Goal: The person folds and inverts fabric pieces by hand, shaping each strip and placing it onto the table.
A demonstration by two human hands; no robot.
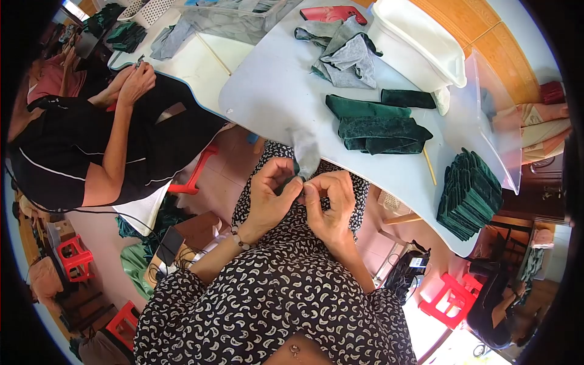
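While dk grn cloths (pixel 468 193) sit stacked on bench (pixel 380 182), L hand (pixel 272 193) & R hand (pixel 331 204) pinch grey cloth (pixel 306 151) end.

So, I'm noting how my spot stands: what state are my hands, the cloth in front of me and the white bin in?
Left hand, pinching the grey cloth piece
Right hand, pinching it too
Grey cloth piece, held at its near end
Grey cloth heap, rumpled
Loose green pieces, lying overlapped
Dark green strip, lying flat
Green stack, piled in layers
White bin, open
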